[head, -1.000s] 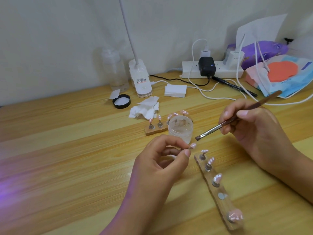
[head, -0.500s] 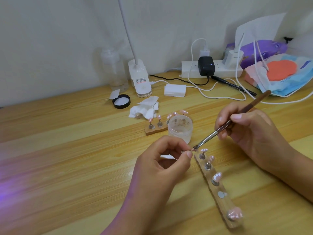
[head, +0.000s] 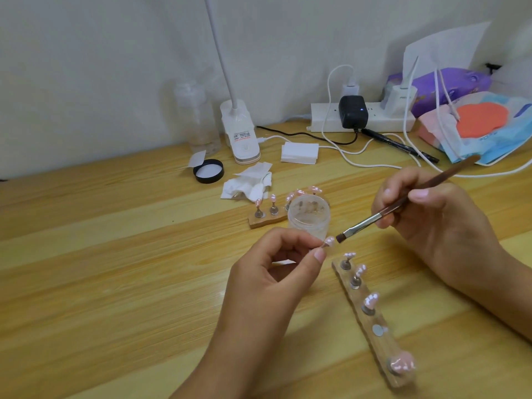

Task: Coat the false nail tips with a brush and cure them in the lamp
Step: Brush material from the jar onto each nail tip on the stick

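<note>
Pink nail tip (head: 330, 241) sits pinched in our left hand (head: 276, 272); our right hand (head: 431, 223) grips the brush (head: 374, 218), bristles just beside it. Four tips wait on the near wooden holder (head: 371, 321), one magnet bare. We judge coating underway, curing still ahead.

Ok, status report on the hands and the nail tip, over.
Left hand pinches nail tip. Right hand holds brush, bristles beside tip, contact unclear. Nothing in the way.

Likely home desk (head: 86, 254), power strip (head: 322, 118), chargers (head: 352, 110)
</note>
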Demonstrator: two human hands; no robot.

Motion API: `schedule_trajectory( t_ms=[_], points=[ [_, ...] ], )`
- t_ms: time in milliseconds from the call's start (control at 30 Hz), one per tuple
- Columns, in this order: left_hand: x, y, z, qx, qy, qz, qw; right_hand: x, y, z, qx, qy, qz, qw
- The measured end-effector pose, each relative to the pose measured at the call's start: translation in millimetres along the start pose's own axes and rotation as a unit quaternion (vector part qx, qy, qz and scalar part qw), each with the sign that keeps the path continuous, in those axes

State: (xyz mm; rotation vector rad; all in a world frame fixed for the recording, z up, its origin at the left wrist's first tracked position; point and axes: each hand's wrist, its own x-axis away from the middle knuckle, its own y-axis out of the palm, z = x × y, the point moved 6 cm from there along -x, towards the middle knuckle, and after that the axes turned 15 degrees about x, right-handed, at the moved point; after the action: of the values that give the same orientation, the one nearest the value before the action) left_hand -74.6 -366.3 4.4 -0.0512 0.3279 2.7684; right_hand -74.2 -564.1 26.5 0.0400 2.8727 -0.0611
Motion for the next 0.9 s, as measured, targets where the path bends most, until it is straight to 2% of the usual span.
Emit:
schedule_trajectory(
  t_ms=[267, 500, 667, 733, 800, 900],
  points=[
    [-1, 1, -1, 0.007, 0.01, -0.006, 1.0, 2, 3, 0, 0.031, -0.006, -0.01, 0.999],
    [-1, 0, -2, 0.012, 0.01, -0.002, 1.0, 1, -5, 3, 0.061, 0.009, 0.055, 0.997],
    [2, 0, 2, 0.031, 0.019, 0.011, 0.999, -3, -11, 6, 0.033, 0.032, 0.105, 0.993],
    [6, 5, 7, 0.018, 0.044, 0.004, 0.999, -3, -12, 7, 0.03, 0.036, 0.112, 0.993],
    [12, 10, 16, -0.045, 0.096, -0.011, 0.994, -3, -12, 7, 0.035, 0.035, 0.106, 0.993],
    [21, 24, 30, -0.181, 0.203, -0.07, 0.96, -3, -11, 7, 0.048, 0.032, 0.094, 0.994]
  ],
)
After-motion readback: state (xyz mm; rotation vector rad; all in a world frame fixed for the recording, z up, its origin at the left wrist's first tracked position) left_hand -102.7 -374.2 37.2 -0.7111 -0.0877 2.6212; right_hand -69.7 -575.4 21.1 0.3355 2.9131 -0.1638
